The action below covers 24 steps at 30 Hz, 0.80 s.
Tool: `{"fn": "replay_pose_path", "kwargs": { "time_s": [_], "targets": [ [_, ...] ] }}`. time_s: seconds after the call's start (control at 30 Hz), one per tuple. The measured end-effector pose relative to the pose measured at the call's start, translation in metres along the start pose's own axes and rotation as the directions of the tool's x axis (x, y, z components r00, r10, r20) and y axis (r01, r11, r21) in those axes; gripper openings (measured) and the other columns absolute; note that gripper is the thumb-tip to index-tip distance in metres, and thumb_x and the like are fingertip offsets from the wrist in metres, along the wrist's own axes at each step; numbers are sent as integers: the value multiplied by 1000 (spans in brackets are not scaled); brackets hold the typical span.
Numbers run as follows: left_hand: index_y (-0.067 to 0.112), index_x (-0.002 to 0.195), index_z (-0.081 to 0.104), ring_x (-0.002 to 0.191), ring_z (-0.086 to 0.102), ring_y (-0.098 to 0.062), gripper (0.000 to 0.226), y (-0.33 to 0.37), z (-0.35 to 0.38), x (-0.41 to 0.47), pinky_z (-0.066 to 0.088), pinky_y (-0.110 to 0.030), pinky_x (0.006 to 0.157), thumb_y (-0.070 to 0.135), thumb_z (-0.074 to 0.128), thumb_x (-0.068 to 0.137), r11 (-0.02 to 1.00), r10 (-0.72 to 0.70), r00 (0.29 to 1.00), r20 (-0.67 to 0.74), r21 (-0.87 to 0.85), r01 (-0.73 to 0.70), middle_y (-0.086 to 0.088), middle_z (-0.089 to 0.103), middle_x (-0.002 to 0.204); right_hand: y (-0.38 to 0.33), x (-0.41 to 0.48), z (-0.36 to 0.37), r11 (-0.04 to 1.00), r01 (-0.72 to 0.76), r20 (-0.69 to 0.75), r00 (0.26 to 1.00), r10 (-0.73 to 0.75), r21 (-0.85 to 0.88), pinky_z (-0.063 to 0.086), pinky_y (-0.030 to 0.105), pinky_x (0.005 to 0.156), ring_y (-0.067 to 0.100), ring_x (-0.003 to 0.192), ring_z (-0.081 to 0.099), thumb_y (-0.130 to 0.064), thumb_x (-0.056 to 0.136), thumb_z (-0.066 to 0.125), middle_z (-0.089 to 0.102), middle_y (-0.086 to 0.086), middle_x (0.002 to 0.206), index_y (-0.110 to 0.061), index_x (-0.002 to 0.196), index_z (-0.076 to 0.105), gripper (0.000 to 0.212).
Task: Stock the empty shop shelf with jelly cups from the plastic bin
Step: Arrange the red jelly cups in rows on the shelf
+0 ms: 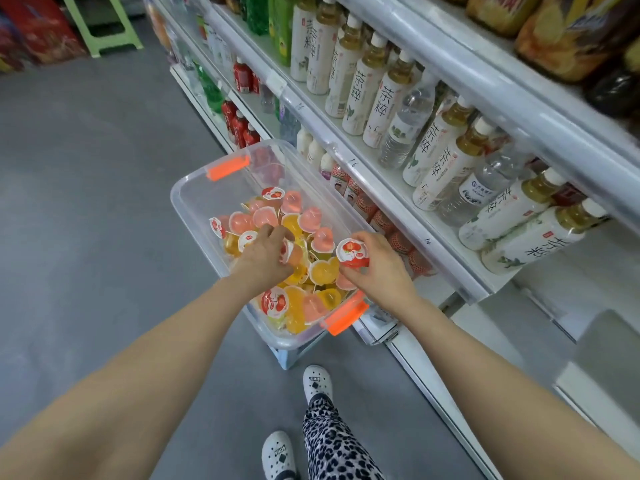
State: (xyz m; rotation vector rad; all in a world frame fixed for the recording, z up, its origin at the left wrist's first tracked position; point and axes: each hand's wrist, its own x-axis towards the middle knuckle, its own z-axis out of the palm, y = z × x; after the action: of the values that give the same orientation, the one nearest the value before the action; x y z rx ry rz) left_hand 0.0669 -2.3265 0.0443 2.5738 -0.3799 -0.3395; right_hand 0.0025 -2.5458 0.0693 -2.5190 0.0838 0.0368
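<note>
A clear plastic bin with orange latches stands on a low stool in the aisle, holding several pink and yellow jelly cups. My left hand is down in the bin, its fingers curled round a pink jelly cup. My right hand grips a red-lidded jelly cup at the bin's right side. The empty shelf is white and bare, low at the right.
Shelves along the right carry tea bottles, water bottles and red drink bottles. Grey floor lies open to the left. A green stool stands at the far back. My feet in white clogs are below the bin.
</note>
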Motion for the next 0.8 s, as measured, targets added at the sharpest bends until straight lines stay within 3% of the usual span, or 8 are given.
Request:
{"fn": "replay_pose_path", "kwargs": {
  "time_s": [0.13, 0.27, 0.43, 0.8],
  "targets": [
    [15, 125, 48, 101, 59, -25, 55, 11, -17, -14, 50, -35, 77, 19, 70, 75, 996, 75, 995, -62, -45, -77, -7, 54, 124, -4, -14, -19, 1000, 8, -72, 997, -8, -4, 49, 34, 84, 20, 101, 59, -39, 79, 75, 57, 0, 115, -24, 124, 55, 52],
    [17, 133, 49, 114, 55, -24, 55, 31, -27, -35, 41, -28, 86, 29, 68, 82, 980, 190, 975, -112, -33, -194, -5, 56, 129, -4, -44, -40, 1000, -15, -183, 983, 18, 17, 49, 37, 89, 19, 104, 59, -39, 79, 75, 58, -1, 117, -24, 128, 55, 54],
    [16, 134, 51, 122, 50, -25, 57, 70, -28, -61, 39, -34, 99, 35, 68, 83, 950, 311, 946, -86, -12, -314, -6, 57, 131, -1, -97, -71, 998, -36, -312, 949, 50, 52, 48, 35, 87, 17, 101, 58, -41, 80, 74, 56, -3, 114, -29, 124, 56, 49],
    [19, 121, 61, 104, 60, -21, 56, 206, -1, -112, 42, -29, 84, 50, 68, 75, 790, 612, 790, 14, 11, -613, -1, 66, 112, 36, -228, -160, 988, -151, -528, 841, 114, -27, 41, 23, 86, 9, 105, 54, -42, 81, 74, 58, -6, 115, -29, 125, 56, 50]
  ]
}}
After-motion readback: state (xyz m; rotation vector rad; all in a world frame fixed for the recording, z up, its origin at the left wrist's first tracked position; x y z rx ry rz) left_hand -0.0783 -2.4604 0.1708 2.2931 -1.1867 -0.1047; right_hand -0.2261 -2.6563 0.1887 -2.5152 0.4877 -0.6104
